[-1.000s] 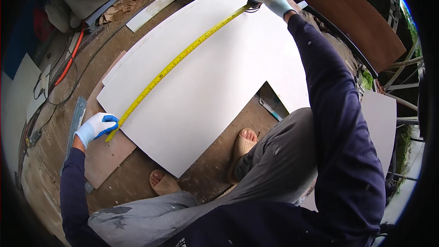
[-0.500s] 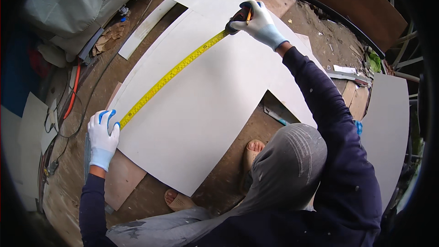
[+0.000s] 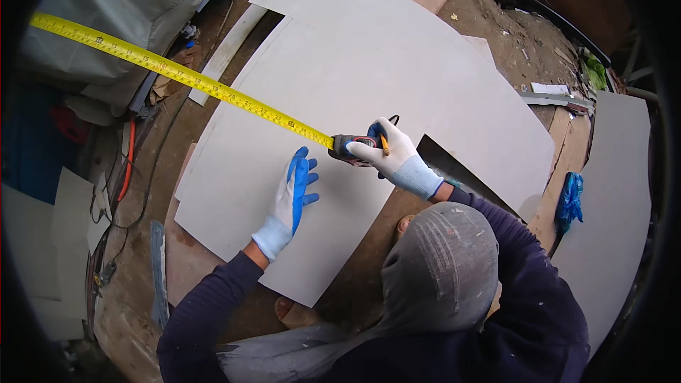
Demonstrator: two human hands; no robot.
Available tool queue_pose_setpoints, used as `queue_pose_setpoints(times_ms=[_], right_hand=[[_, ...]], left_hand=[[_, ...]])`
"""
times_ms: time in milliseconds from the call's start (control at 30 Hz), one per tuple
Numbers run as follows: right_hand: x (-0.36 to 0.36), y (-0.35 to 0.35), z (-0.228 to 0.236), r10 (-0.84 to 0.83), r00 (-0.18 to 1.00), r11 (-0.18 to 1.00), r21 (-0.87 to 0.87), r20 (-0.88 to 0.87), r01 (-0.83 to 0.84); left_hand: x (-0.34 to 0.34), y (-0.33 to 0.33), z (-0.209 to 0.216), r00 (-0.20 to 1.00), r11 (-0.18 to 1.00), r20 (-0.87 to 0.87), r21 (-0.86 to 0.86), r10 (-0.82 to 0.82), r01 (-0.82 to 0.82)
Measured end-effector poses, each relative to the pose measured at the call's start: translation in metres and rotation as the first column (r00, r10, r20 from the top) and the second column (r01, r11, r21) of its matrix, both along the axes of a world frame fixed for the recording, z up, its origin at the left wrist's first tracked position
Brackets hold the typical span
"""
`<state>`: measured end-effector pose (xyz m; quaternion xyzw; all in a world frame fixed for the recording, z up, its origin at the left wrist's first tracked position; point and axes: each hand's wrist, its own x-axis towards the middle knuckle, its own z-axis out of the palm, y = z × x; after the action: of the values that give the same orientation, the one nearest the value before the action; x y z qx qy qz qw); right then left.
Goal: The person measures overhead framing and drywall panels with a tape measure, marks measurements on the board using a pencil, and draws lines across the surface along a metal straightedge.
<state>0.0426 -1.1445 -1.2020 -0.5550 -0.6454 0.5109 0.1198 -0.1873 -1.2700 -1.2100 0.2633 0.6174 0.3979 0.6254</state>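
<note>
My right hand (image 3: 396,150), in a white and blue work glove, grips a dark tape measure (image 3: 351,149). A pencil (image 3: 384,145) is tucked among the same fingers. From the case the yellow tape blade (image 3: 191,78) stretches up to the far left, its end free in the air over a grey cover. My left hand (image 3: 293,195), gloved the same way, is held open above the large white board (image 3: 340,78), fingers apart, near the tape case but not on it. The board lies flat on the ground, with a notch cut in its right near side.
A grey cover (image 3: 113,14) drapes something bulky at far left. Cables and an orange hose (image 3: 128,159) run along the left. Another pale board (image 3: 610,198) leans or lies at right beside crumpled blue plastic (image 3: 569,202). A grey metal strip (image 3: 159,269) lies near left.
My left hand has let go of the tape's end and moved right, opening. My right hand has come nearer with the tape measure, and the blade now swings out to the far left.
</note>
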Motion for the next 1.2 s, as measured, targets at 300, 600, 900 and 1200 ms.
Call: queue_pose_setpoints(times_ms=[300, 600, 900, 1200], right_hand=[[-0.028, -0.04, 0.028, 0.425, 0.862, 0.873, -0.127, -0.278, -0.471], [0.001, -0.034, 0.002, 0.282, 0.917, 0.951, -0.046, -0.282, -0.306], [0.001, -0.022, -0.037, 0.147, 0.92, 0.982, -0.058, -0.363, -0.18], [-0.005, -0.042, -0.047, 0.099, 0.945, 0.983, -0.117, -0.312, -0.142]], left_hand=[[-0.005, -0.005, -0.003, 0.989, 0.969, -0.006, 0.201, 0.15, -0.146], [-0.112, -0.08, 0.055, 0.985, 0.979, -0.003, -0.111, -0.174, 0.173], [-0.198, -0.152, 0.081, 0.974, 0.956, -0.06, -0.213, -0.217, 0.199], [-0.237, -0.198, 0.064, 1.0, 0.945, 0.013, -0.327, -0.014, 0.018]])
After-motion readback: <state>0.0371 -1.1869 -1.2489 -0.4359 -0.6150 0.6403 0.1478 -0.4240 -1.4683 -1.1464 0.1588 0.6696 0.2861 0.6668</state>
